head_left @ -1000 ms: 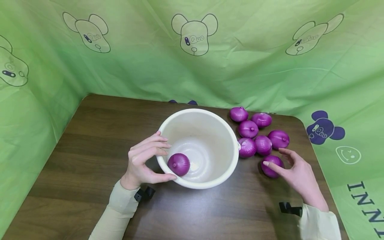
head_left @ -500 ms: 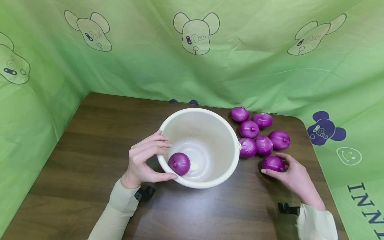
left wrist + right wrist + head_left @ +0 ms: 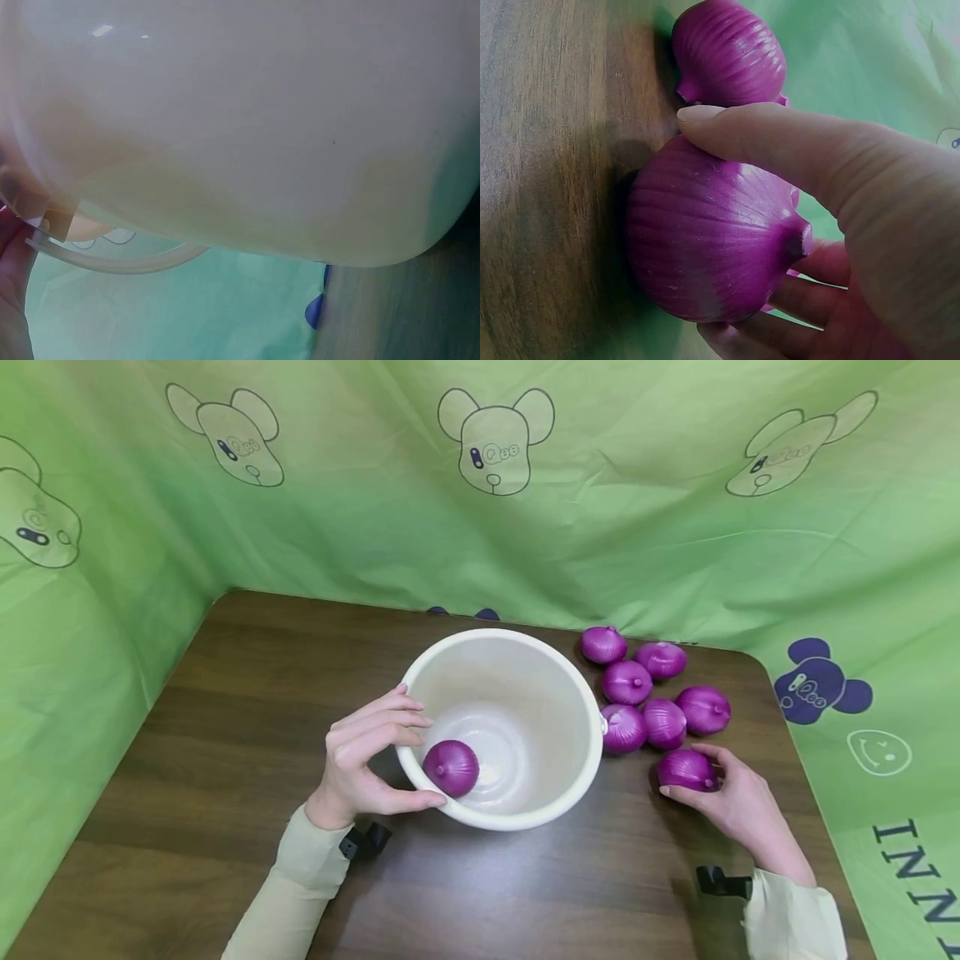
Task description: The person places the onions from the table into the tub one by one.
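Note:
In the head view, my left hand (image 3: 371,756) holds the rim of a white bucket (image 3: 551,818), its fingers over the left edge and its thumb along the front rim. One red onion (image 3: 451,768) lies inside, against the near left wall. The bucket's outer wall (image 3: 247,127) fills most of the left wrist view. On the right, my right hand (image 3: 750,802) grips another red onion (image 3: 686,770) between thumb and fingers. The right wrist view shows this onion (image 3: 705,232) low over the wood, stem toward the palm, the thumb across one side and fingers curled round the other.
Several more red onions (image 3: 664,723) cluster between the bucket's right side and the table's far right corner. One (image 3: 624,728) sits right at the bucket's handle joint. The brown wooden table (image 3: 225,760) is bordered by green printed cloth (image 3: 637,510) behind and at both sides.
My right hand has closed round the nearest onion and turned it, so its stem now points toward the palm. My left hand stays on the bucket rim.

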Demonstrator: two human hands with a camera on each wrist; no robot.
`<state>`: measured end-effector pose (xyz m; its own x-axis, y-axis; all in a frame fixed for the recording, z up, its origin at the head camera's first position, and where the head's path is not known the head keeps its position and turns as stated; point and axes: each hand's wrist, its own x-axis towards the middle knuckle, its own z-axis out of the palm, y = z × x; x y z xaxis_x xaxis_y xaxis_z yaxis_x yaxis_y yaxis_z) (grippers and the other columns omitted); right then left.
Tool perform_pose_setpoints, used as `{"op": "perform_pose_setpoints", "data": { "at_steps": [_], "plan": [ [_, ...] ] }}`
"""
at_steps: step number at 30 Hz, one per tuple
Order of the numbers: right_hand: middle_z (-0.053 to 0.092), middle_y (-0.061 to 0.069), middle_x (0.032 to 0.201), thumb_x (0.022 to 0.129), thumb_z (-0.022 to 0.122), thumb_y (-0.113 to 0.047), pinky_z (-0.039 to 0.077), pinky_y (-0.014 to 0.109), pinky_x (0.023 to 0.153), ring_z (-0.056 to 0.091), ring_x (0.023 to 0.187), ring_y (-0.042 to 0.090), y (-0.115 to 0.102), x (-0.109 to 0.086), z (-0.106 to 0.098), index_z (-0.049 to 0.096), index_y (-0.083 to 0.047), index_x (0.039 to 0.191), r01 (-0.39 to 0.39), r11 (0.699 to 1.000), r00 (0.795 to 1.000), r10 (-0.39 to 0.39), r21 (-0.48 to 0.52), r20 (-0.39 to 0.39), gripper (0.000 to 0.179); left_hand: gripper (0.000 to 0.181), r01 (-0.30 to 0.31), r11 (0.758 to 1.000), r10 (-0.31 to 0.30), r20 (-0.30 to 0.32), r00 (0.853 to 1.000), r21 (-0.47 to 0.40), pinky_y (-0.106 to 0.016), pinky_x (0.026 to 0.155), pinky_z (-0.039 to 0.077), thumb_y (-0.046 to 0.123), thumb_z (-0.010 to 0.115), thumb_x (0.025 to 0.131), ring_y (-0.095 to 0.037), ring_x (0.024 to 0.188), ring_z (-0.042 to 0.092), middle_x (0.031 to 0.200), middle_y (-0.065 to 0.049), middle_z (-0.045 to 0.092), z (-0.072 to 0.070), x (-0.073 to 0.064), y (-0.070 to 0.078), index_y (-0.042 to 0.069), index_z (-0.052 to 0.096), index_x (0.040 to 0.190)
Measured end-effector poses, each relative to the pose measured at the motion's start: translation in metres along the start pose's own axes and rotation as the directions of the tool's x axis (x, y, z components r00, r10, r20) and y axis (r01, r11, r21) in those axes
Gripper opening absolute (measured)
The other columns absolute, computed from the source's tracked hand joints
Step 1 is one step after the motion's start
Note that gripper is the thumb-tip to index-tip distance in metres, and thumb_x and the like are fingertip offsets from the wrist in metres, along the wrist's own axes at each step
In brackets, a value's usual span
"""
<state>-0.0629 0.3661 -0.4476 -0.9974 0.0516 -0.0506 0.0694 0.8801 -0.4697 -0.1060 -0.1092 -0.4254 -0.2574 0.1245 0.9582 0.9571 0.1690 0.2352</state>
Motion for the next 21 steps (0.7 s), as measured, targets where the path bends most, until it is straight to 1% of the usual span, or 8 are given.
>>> {"op": "perform_pose_setpoints", "data": {
  "at_steps": [8, 15, 21],
  "plan": [
    [0.062, 0.037, 0.113, 0.078, 0.089, -0.042, 0.054, 0.061, 0.078, 0.062, 0.099, 0.052, 0.0034, 0.0002, -0.0003, 0.051, 0.006, 0.136, -0.002, 1.0, 1.0, 0.002, -0.006, -0.005, 0.085, 0.052, -0.003, 1.0, 0.003, -0.002, 1.0, -0.004, -0.056, 0.095, 0.055, 0.048, 0.088, 0.074, -0.034, 0.081, 0.071, 0.082, -0.015, 0.073, 0.0007, 0.0013, -0.0008, 0.0, 0.07, 0.076],
    [0.062, 0.037, 0.112, 0.078, 0.089, -0.042, 0.054, 0.06, 0.079, 0.062, 0.099, 0.051, 0.0026, -0.0009, 0.0002, 0.051, 0.007, 0.135, 0.001, 1.0, 1.0, -0.001, -0.002, -0.025, 0.084, 0.052, -0.005, 1.0, 0.005, -0.003, 1.0, -0.009, -0.056, 0.096, 0.055, 0.048, 0.088, 0.074, -0.037, 0.077, 0.07, 0.083, -0.015, 0.072, 0.0005, 0.0006, -0.0012, 0.0, 0.07, 0.076],
    [0.06, 0.039, 0.115, 0.079, 0.088, -0.042, 0.053, 0.063, 0.079, 0.061, 0.1, 0.053, 0.0006, -0.0016, -0.0039, 0.049, 0.008, 0.137, 0.0, 1.0, 0.999, 0.0, 0.0, -0.034, 0.087, 0.051, -0.003, 1.0, 0.003, -0.005, 1.0, -0.005, -0.056, 0.096, 0.055, 0.048, 0.088, 0.074, -0.035, 0.078, 0.07, 0.083, -0.015, 0.072, 0.0005, 0.0008, -0.0013, 0.0, 0.069, 0.076]
  ]
}}
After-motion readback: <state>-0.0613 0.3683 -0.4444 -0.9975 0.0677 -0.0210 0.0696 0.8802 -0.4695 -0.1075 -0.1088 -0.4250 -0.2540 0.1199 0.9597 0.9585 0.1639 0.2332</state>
